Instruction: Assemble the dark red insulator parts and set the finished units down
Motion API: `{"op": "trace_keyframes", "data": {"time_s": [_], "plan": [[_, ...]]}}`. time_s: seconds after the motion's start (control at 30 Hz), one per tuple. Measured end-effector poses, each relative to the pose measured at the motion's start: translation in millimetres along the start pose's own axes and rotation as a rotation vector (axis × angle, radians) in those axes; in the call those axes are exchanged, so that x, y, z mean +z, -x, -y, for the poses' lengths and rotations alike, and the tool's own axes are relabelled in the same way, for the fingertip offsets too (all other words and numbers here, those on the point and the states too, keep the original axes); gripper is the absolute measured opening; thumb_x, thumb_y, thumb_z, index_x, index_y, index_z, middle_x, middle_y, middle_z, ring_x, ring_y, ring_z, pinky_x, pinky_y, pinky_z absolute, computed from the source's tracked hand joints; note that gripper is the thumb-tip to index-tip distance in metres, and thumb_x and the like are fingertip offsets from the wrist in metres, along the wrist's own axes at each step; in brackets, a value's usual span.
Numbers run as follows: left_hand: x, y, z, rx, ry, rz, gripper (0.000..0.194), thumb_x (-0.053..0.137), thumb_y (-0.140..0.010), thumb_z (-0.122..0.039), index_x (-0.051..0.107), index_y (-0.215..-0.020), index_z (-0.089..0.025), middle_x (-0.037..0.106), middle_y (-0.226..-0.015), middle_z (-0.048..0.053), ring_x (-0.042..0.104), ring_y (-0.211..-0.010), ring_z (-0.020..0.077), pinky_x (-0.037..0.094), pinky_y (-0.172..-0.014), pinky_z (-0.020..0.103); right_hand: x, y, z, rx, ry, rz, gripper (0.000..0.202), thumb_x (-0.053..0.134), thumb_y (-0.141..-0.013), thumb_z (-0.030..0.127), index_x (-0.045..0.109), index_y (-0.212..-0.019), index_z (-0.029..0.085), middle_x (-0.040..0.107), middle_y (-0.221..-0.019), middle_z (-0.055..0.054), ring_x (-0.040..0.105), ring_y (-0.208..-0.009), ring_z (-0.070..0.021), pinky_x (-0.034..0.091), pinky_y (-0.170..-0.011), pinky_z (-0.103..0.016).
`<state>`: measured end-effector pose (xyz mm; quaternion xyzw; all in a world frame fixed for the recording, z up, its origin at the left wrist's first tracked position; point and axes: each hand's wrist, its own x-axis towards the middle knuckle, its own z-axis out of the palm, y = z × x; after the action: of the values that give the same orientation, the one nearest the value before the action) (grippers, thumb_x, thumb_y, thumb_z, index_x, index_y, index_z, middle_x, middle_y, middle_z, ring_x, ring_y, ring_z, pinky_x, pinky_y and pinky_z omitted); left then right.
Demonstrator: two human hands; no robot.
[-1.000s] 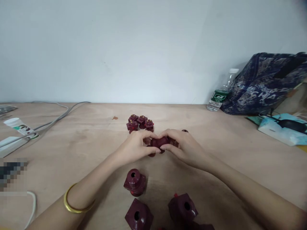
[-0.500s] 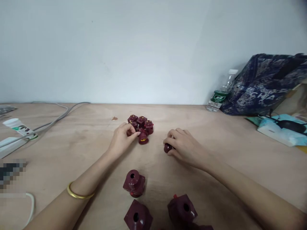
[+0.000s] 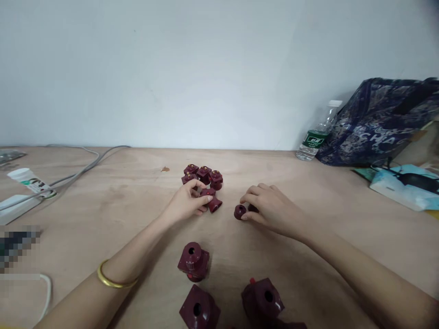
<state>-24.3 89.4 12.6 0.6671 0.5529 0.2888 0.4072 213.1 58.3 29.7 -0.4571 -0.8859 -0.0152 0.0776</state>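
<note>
My left hand (image 3: 191,197) is closed on a maroon lamp holder (image 3: 215,204), which lies tilted with its flared end toward the right. Just behind it several more lamp holders (image 3: 204,172) stand bunched together, with brass showing in their tops. On the right, my right hand (image 3: 265,205) is low over the table, fingers curled. A small round maroon cap (image 3: 240,211) with a hole in its top sits at its thumb tip. Another dark maroon piece (image 3: 253,208) is partly hidden under those curled fingers.
Nearer to me stand more maroon lamp holders (image 3: 194,260), one with a red tab (image 3: 252,280). A water bottle (image 3: 313,137) and a dark patterned bag (image 3: 373,123) lean by the wall at right. Grey cables (image 3: 85,167) and a white tube (image 3: 32,183) lie at left.
The lamp holder in my left hand has turned from facing me toward the right. My right hand has shifted slightly right, uncovering the round cap's top and hole.
</note>
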Motion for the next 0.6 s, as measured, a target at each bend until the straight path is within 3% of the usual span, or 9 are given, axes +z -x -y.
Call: {"op": "trace_keyframes", "data": {"time_s": [0.07,0.17,0.23,0.33,0.43,0.53,0.6], "plan": [[-0.3,4,3,0.090,-0.020,-0.080,0.033,0.065,-0.075,-0.036,0.046,-0.099,-0.022,0.059,-0.084,0.000,0.065,-0.072,0.0191,0.053,-0.064,0.033,1,0,-1,-0.004,-0.022,0.003,0.021,0.055,-0.089,0.035,0.067,-0.098,0.020,0.064,-0.096,-0.010,0.057,-0.095,-0.0261,0.041,-0.078,-0.038],[0.4,7,6,0.298,-0.407,-0.321,0.025,0.059,-0.080,-0.029,0.050,-0.102,-0.024,0.056,-0.103,0.005,0.062,-0.083,0.0215,0.050,-0.071,0.036,1,1,3,-0.011,-0.071,-0.010,0.017,0.057,-0.088,0.030,0.067,-0.096,0.019,0.064,-0.095,-0.009,0.058,-0.092,-0.0246,0.041,-0.080,-0.038],[1.2,4,7,0.315,-0.643,-0.395,0.024,0.053,-0.084,-0.028,0.052,-0.108,-0.026,0.051,-0.114,0.007,0.061,-0.086,0.0241,0.049,-0.068,0.036,-2,1,12,-0.017,-0.153,-0.057,0.019,0.058,-0.087,0.028,0.066,-0.101,0.018,0.064,-0.100,-0.009,0.057,-0.094,-0.0235,0.041,-0.082,-0.038],[0.4,-3,10,0.255,-0.781,-0.411,0.038,0.051,-0.085,-0.029,0.046,-0.123,-0.030,0.047,-0.124,0.009,0.062,-0.083,0.0249,0.047,-0.061,0.034,-13,-2,35,-0.063,-0.423,-0.118,0.032,0.060,-0.086,0.036,0.061,-0.114,0.020,0.063,-0.106,-0.007,0.058,-0.092,-0.0192,0.043,-0.080,-0.032],[-4.6,-4,9,0.242,-0.775,-0.454,0.056,0.056,-0.083,-0.036,0.036,-0.135,-0.031,0.045,-0.127,0.010,0.062,-0.080,0.0230,0.047,-0.060,0.033,-25,-9,64,-0.199,-0.649,0.006,0.050,0.067,-0.077,0.050,0.058,-0.121,0.028,0.065,-0.095,-0.001,0.059,-0.078,-0.0152,0.044,-0.067,-0.025],[-14.0,5,1,0.307,-0.541,-0.490,0.049,0.056,-0.083,-0.043,0.046,-0.127,-0.025,0.055,-0.113,0.008,0.060,-0.073,0.0175,0.047,-0.065,0.031,-29,-19,79,-0.350,-0.703,0.158,0.027,0.068,-0.077,0.043,0.071,-0.096,0.024,0.066,-0.078,0.001,0.058,-0.069,-0.0130,0.040,-0.059,-0.023],[-20.2,11,-7,0.319,-0.273,-0.305,0.041,0.048,-0.086,-0.050,0.057,-0.112,-0.020,0.062,-0.099,0.007,0.059,-0.070,0.0159,0.048,-0.064,0.029,-25,-23,75,-0.321,-0.760,0.140,0.014,0.064,-0.081,0.031,0.072,-0.083,0.020,0.066,-0.073,0.001,0.057,-0.064,-0.0113,0.040,-0.058,-0.022]]}}
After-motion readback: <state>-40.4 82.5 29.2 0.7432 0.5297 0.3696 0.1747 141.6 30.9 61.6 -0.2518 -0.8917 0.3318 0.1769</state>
